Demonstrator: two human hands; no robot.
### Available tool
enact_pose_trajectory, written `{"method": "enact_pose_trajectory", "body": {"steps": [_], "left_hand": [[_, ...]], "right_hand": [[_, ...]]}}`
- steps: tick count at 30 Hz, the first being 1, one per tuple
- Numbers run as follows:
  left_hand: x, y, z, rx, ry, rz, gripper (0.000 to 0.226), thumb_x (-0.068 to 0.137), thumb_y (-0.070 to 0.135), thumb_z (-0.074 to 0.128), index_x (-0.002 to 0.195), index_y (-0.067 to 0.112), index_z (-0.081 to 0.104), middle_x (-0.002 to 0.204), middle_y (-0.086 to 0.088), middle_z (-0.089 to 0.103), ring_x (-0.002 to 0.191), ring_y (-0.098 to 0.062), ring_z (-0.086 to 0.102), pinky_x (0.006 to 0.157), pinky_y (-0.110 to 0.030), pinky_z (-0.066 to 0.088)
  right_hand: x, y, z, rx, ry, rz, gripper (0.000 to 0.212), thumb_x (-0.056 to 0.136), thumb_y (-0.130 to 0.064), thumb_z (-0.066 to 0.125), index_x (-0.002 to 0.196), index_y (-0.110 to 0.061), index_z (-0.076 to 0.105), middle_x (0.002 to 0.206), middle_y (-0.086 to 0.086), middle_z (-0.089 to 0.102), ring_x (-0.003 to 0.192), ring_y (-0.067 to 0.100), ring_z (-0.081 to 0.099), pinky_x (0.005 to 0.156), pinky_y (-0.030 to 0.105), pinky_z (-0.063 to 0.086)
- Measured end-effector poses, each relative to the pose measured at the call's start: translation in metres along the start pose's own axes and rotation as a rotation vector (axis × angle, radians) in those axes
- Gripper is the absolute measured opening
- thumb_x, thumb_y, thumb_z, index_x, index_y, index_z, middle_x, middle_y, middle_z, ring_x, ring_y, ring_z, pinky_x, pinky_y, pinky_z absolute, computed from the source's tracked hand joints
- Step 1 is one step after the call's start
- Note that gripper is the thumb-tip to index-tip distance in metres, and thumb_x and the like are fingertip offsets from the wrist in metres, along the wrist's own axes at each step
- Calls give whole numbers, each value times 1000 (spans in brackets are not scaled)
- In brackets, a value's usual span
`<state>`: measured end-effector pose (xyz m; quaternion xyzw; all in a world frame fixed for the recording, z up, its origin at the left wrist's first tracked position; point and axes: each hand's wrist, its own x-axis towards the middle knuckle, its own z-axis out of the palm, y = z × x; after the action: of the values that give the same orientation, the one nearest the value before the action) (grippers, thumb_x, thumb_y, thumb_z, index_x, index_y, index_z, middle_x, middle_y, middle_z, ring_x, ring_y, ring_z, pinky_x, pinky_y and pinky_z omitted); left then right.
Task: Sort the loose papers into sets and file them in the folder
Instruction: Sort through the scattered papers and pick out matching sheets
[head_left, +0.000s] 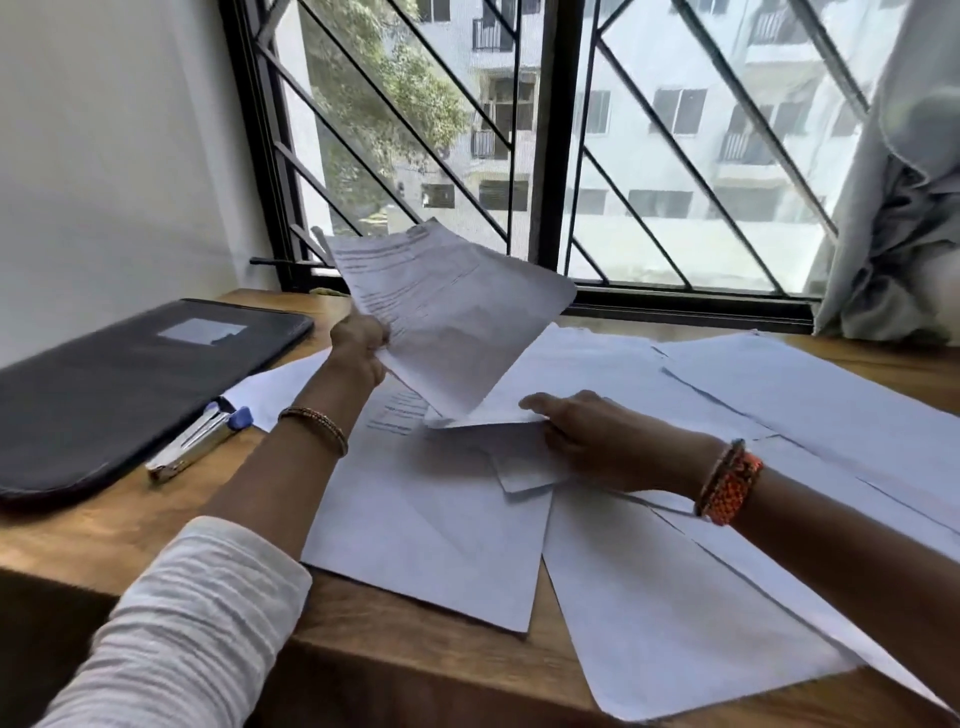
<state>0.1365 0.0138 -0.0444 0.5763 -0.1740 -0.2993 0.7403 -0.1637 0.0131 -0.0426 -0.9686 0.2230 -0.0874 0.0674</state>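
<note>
- Lying spread over the wooden desk (166, 525) are the loose papers (675, 597), white sheets overlapping one another from the middle to the right edge, most of them blank side up.
- One sheaf of printed sheets (452, 306) is lifted clear of the desk, tilted up toward the window, its lines of text blurred.
- The left hand (358, 345) grips that sheaf at its lower left edge, fingers curled round the paper.
- The right hand (587, 436) pinches the near corner of another sheet (566, 379), raising that corner off the pile; the thumb lies on top, and the fingers are under the paper.
- A dark folder (119, 384) lies closed and flat at the left of the desk, well apart from both hands, with a pale label on its cover.
- Just beside the folder's near edge rests a stapler (200, 439), silver with blue ends.
- A barred window (550, 145) stands behind the desk, a grey curtain (904, 197) at its right.
</note>
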Motion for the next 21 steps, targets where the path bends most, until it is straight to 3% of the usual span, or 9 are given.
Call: {"method": "enact_pose_trajectory", "body": {"steps": [3, 6, 9, 13, 15, 16, 18, 20, 21], "left_hand": [[-13, 3, 3, -38, 58, 46, 30, 93, -11, 38, 109, 11, 50, 98, -12, 53, 79, -26, 52, 81, -40, 45], [-12, 7, 0, -122, 127, 88, 22, 97, -4, 39, 100, 15, 49, 78, 1, 47, 61, -11, 43, 65, -28, 42], [-15, 9, -4, -186, 142, 143, 26, 97, -3, 36, 90, 19, 49, 94, -5, 52, 73, -11, 49, 68, -27, 45], [-25, 11, 2, -84, 182, 242, 33, 91, -6, 46, 109, 19, 57, 111, -7, 59, 97, -23, 56, 90, -40, 48], [-32, 11, 3, -53, 167, 241, 31, 93, -2, 50, 121, 10, 58, 117, -8, 60, 106, -25, 57, 100, -40, 46], [-38, 12, 3, -36, 129, 237, 30, 94, 1, 50, 123, 8, 57, 119, -8, 61, 108, -25, 57, 101, -40, 46], [-46, 11, -2, -19, -43, 210, 24, 100, 12, 43, 113, 10, 64, 103, -6, 66, 93, -19, 64, 85, -31, 55], [-59, 15, 1, -90, -286, 146, 49, 102, 19, 39, 66, 18, 72, 64, 3, 65, 56, -8, 61, 50, -18, 52], [-62, 15, 3, -120, -415, 158, 56, 99, 23, 46, 47, 22, 67, 52, 6, 60, 46, -8, 57, 43, -17, 48]], "right_hand": [[5, 10, -2, -13, 84, -35, 25, 86, -1, 46, 69, -18, 54, 68, 2, 55, 69, 25, 52, 67, 39, 46], [12, 15, -10, 39, 141, -45, 52, 89, -16, 64, 47, -25, 37, 50, -7, 37, 57, 17, 36, 58, 28, 35], [16, 19, -24, 125, 55, -36, 54, 91, -35, 62, 48, -15, 37, 52, -1, 29, 56, 15, 25, 53, 29, 29], [16, 17, -61, 256, -178, -35, 43, 95, -33, 56, 58, -13, 46, 63, -1, 29, 59, 14, 25, 55, 30, 24], [14, 7, -88, 345, -166, -71, 38, 95, -26, 56, 59, -13, 54, 59, -6, 40, 55, 10, 35, 53, 27, 31], [12, 1, -101, 445, -133, -91, 32, 93, -25, 56, 63, -15, 61, 61, -9, 54, 56, 7, 48, 54, 25, 41], [11, -4, -126, 718, -17, -122, 22, 90, -26, 55, 81, -12, 70, 80, 2, 73, 73, 20, 69, 67, 31, 57], [18, -1, -143, 935, 230, -126, 21, 93, -21, 54, 85, -9, 70, 85, 8, 74, 76, 25, 71, 69, 34, 59], [26, 5, -144, 989, 378, -102, 22, 96, -15, 53, 81, -11, 69, 81, 6, 73, 71, 23, 70, 66, 34, 58]]}}
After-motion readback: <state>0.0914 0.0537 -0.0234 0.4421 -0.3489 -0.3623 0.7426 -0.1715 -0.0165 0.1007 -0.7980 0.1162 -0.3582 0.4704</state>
